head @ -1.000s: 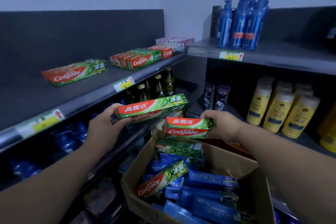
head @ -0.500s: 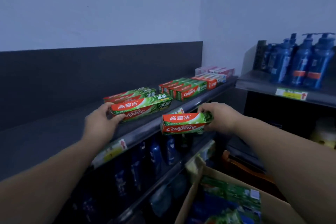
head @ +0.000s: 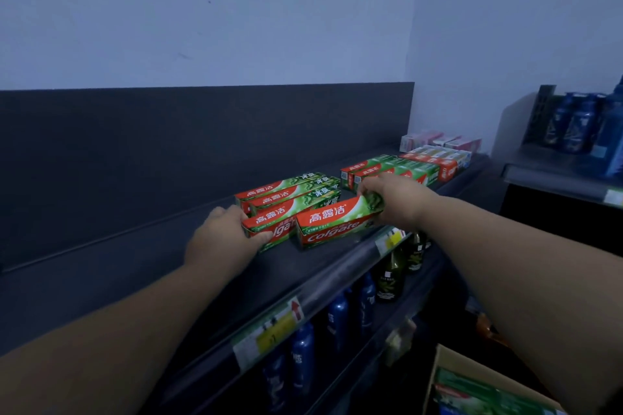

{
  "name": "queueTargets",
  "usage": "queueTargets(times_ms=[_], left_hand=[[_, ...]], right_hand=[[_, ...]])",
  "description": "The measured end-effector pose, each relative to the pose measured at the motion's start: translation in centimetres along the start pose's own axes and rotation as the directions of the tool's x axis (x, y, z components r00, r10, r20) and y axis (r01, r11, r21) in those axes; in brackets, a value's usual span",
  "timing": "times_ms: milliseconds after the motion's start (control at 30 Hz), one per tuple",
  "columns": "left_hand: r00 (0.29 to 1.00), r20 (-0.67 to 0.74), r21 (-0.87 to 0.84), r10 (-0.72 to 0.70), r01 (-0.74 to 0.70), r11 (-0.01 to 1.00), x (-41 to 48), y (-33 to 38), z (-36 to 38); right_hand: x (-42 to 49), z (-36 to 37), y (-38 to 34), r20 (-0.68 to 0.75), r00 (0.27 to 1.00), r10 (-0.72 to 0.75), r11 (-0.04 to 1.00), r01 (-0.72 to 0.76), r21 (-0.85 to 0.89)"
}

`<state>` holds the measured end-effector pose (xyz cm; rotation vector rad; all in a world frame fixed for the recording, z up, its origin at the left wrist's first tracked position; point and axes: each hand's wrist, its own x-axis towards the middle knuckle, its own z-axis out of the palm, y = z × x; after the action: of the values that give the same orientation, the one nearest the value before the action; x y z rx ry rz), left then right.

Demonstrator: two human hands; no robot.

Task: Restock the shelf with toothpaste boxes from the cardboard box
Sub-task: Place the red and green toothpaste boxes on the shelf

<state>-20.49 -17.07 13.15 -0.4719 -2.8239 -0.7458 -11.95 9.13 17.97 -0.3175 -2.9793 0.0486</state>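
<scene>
Two likely light, crushable boxes: your left hand (head: 219, 239) grips the left box (head: 269, 219) by its end, your right hand (head: 399, 200) the right box (head: 332, 224) likewise.

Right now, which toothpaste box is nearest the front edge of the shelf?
The box in the right hand: it is frontmost, its Colgate side fully showing. The left hand holds another box just behind, partly hidden.

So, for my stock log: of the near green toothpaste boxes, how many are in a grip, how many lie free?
Gripped boxes: 2 (left hand, right hand)
Free boxes: 2
Total: 4
</scene>
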Motion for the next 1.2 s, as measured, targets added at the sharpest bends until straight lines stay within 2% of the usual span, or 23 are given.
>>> queueTargets(times_ms=[167,367,600,900,1033,1200], left_hand=[[0.987,0.158,-0.019,0.037,-0.035,0.999,2.0,0.6,-0.8],[0.955,0.219,-0.027,0.2,-0.199,0.98,2.4,0.7,-0.5],[0.905,0.225,0.032,0.361,-0.377,0.926,2.6,1.7,0.4],[0.909,0.2,0.01,0.366,-0.375,0.927,3.6,3.0,2.1],[0.921,0.175,0.082,0.348,-0.366,0.927,3.0,3.7,1.7],[0.889,0.098,0.077,0.446,-0.454,0.888,-0.3,7.3,1.9]], right_hand=[[1.9,1.1,-1.2,0.019,1.0,0.02,0.998,-0.019,-0.052],[2.4,2.0,-2.3,-0.033,0.998,0.057,0.991,-0.052,0.122],[1.7,3.1,-4.1,-0.039,0.99,0.133,0.895,-0.103,0.433],[2.2,5.5,-3.7,-0.173,0.96,0.22,0.879,-0.119,0.463],[0.7,5.8,-2.6,-0.2,0.953,0.227,0.891,-0.12,0.438],[-3.8,6.5,0.7,-0.259,0.92,0.294,0.883,-0.158,0.442]])
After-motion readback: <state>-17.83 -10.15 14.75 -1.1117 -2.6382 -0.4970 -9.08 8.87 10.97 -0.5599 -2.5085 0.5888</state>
